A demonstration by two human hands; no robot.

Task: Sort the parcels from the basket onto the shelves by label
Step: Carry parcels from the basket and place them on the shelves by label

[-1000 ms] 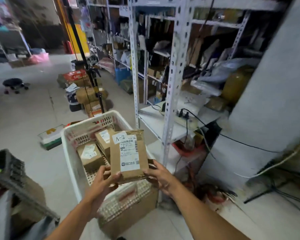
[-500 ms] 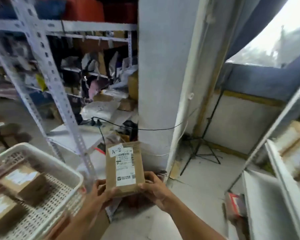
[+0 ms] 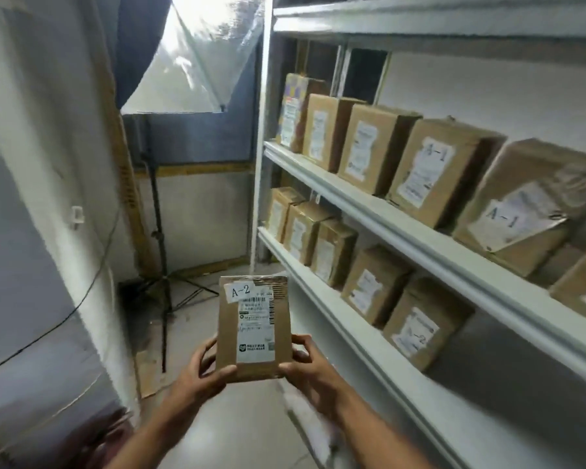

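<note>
I hold a flat brown parcel (image 3: pixel 253 328) upright at chest height, its white label marked "A-2" facing me. My left hand (image 3: pixel 200 372) grips its lower left edge and my right hand (image 3: pixel 307 365) grips its lower right edge, thumbs on the front. To the right stands a white metal shelf unit (image 3: pixel 379 211). Its upper shelf carries several brown boxes, two of them marked "A-1" (image 3: pixel 433 170). The lower shelf (image 3: pixel 359 336) carries several more boxes; the nearest one (image 3: pixel 420 326) has a label ending in "-2". The basket is out of view.
A white pillar (image 3: pixel 41 198) with a black cable fills the left. A black light stand (image 3: pixel 159 252) with spread legs stands in the corner ahead, under a bright window. Bare concrete floor (image 3: pixel 237 424) runs between pillar and shelves.
My view has swung right, away from the basket and the cluttered racks, to face the shelf unit with labelled boxes. The parcel stays gripped in both hands in front of me.
</note>
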